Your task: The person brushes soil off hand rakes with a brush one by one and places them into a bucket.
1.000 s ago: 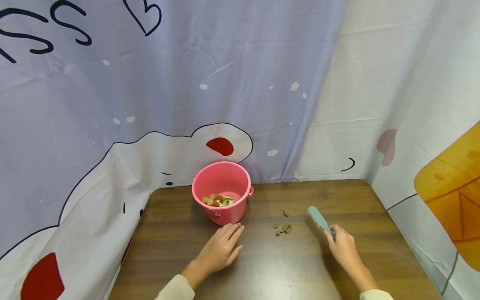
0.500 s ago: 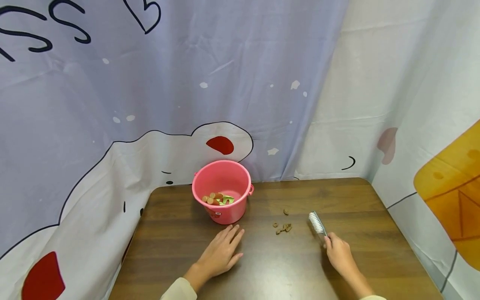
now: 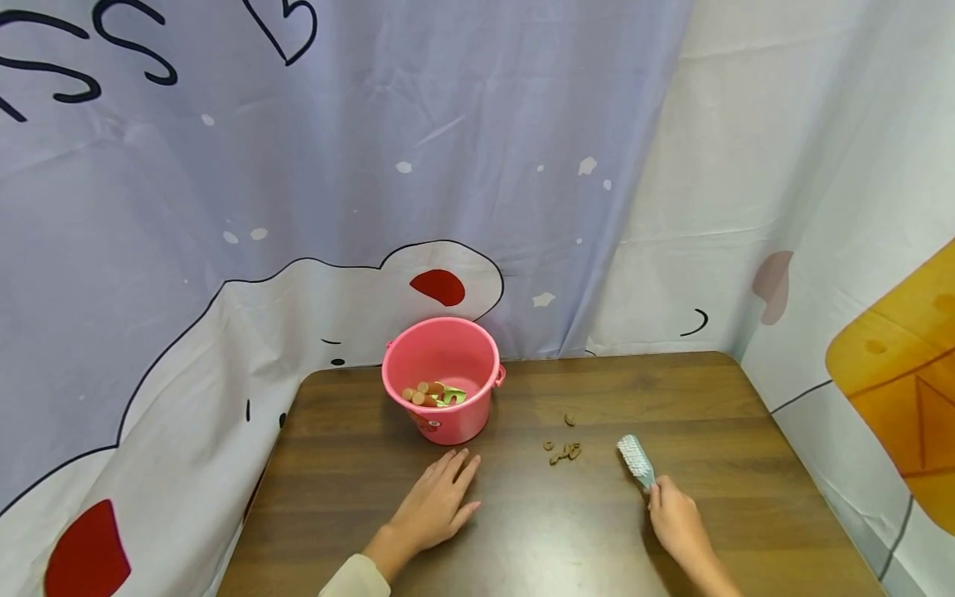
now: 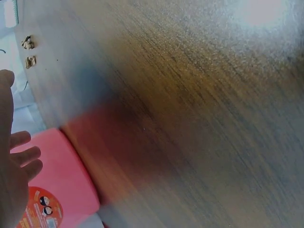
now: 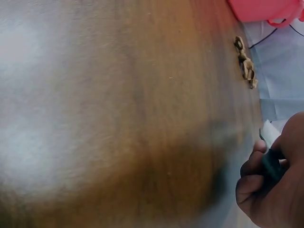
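My right hand (image 3: 676, 521) grips the handle of a pale teal brush (image 3: 636, 458) with white bristles, which face up toward the head camera. In the right wrist view the fingers (image 5: 249, 185) curl round its dark handle. My left hand (image 3: 435, 504) has its fingers extended near the foot of a pink bucket (image 3: 461, 427) and holds nothing. Several small brown dried pieces, some ring-shaped, lie in a loose cluster (image 3: 564, 454) between the hands, with a single brown piece (image 3: 569, 420) behind them. Inside the bucket are brown-ended sticks (image 3: 419, 396) and something green (image 3: 452, 397).
The wooden table (image 3: 358, 464) has rounded back corners. A patterned cloth (image 3: 336, 166) hangs close behind it and along both sides. The bucket's side handle lug (image 3: 499, 377) points right.
The brush has turned over in my right hand, from teal back up to bristles up, and that hand has drawn slightly toward me. The left hand has barely moved.
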The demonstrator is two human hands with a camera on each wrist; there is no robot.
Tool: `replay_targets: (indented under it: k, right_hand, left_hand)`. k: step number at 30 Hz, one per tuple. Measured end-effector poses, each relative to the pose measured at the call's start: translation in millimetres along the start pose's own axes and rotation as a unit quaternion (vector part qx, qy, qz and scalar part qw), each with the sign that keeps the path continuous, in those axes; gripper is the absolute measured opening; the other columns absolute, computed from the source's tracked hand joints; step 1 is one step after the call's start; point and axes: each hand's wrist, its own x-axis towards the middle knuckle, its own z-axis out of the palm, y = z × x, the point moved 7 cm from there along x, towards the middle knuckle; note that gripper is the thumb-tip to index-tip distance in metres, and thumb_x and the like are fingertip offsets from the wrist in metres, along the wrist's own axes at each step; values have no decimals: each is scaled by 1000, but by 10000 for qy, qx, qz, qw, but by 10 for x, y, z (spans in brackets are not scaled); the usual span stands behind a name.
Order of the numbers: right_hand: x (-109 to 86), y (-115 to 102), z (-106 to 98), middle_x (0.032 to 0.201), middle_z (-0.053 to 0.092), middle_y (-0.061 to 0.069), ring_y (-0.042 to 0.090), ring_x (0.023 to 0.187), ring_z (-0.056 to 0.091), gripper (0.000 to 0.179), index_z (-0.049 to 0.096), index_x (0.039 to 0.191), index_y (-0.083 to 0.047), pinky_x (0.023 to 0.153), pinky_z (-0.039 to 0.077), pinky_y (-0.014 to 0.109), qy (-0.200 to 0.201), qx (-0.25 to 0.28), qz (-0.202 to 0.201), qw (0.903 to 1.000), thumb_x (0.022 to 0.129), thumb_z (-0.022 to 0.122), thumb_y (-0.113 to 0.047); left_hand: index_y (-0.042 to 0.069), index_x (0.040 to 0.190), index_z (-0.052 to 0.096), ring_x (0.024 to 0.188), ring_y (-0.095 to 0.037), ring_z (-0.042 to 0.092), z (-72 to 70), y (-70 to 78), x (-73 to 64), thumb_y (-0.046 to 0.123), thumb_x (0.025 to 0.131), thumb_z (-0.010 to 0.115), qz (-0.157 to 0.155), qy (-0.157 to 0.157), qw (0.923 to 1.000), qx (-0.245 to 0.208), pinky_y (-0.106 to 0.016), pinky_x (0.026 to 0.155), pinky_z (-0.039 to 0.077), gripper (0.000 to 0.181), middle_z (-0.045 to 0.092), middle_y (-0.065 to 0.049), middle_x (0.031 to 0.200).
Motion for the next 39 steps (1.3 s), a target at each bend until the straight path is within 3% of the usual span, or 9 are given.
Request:
replay_targets:
  k: [4, 8, 12, 22, 27, 31, 39]
  right_hand:
    - [-44, 35, 32, 88, 70, 25, 40, 76, 68, 26, 56, 114, 9, 61, 51, 55, -222, -53, 341, 9992, 106, 46, -13]
    - [-80, 50, 72, 87, 70, 23, 33, 69, 66, 35, 51, 121, 9, 53, 50, 45, -512, 5, 528, 9973, 108, 48, -23]
    - [-101, 65, 88, 85, 68, 22, 29, 64, 63, 41, 48, 120, 7, 50, 48, 41, -570, -14, 535, 9969, 106, 56, -31]
    - [-136, 133, 115, 88, 70, 27, 45, 70, 67, 34, 47, 115, -4, 51, 44, 50, -591, -440, 935, 9929, 101, 58, -33]
    - [-167, 67, 120, 76, 64, 18, 38, 59, 63, 34, 49, 103, 1, 45, 43, 48, -596, -1024, 502, 9917, 98, 63, -29]
    - [-189, -24, 124, 75, 60, 16, 35, 57, 62, 35, 51, 96, 4, 44, 45, 49, -424, -1409, 63, 9891, 94, 69, -26]
    - [-207, -86, 108, 73, 57, 13, 28, 56, 56, 35, 51, 91, 2, 44, 46, 46, -443, -1491, -87, 9878, 94, 71, -26]
  left_hand:
    - [10, 155, 43, 140, -36, 51, 10, -15, -30, 50, 100, 59, -123, -89, 9999, -16, -49, 113, 45, 70, 50, -18, 154]
    - [10, 155, 44, 139, -38, 52, -5, -25, -58, 49, 100, 60, -171, -59, 9998, -64, -50, 112, 46, 69, 50, -19, 153]
    - [10, 155, 44, 138, -38, 53, -12, -41, -80, 48, 99, 62, -219, 6, 9997, -80, -50, 111, 47, 69, 51, -20, 151]
    - [6, 150, 49, 129, -39, 58, -49, -87, -164, 42, 95, 70, -216, 483, 9986, -55, -53, 103, 51, 69, 56, -22, 144]
    - [6, 148, 51, 127, -38, 59, -27, -113, -212, 40, 94, 71, -314, 483, 9983, 7, -51, 102, 52, 68, 57, -22, 142]
    - [6, 147, 52, 126, -37, 60, -29, -124, -239, 40, 94, 72, -364, 500, 9981, 52, -49, 101, 53, 67, 58, -21, 141]
    - [6, 148, 52, 129, -38, 58, -67, -152, -247, 39, 95, 70, -596, 442, 9972, -65, -51, 103, 51, 65, 57, -21, 143]
